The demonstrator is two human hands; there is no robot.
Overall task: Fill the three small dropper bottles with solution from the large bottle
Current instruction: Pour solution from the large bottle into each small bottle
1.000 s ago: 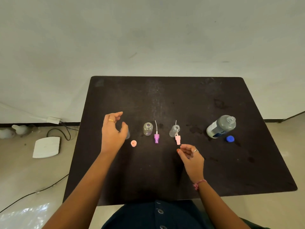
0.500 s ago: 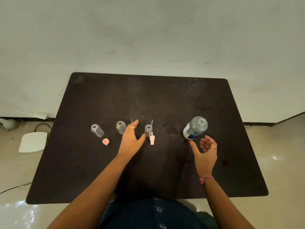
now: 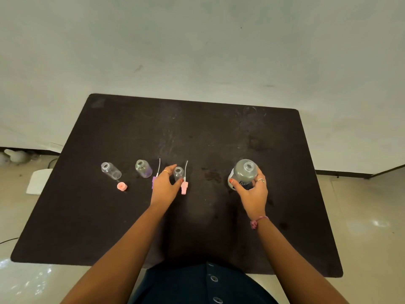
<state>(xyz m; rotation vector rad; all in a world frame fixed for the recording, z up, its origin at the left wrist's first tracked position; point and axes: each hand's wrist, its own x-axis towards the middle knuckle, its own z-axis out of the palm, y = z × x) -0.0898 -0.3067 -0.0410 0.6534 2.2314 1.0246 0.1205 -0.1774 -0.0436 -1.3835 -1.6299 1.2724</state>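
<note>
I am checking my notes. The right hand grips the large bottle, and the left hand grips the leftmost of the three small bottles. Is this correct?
Not quite. In the head view, the right hand does grip the large bottle, but the left hand grips the rightmost small bottle, not the leftmost small bottle.

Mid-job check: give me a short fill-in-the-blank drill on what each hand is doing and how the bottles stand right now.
1. The right hand has its grip on the ____ grey plastic bottle.
2. The left hand holds the small clear glass bottle standing farthest ____ in the row.
3. All three small bottles have their caps ____.
4. The round pink cap lies beside the ____-most small clear bottle.

Missing words: large; right; off; left
</note>
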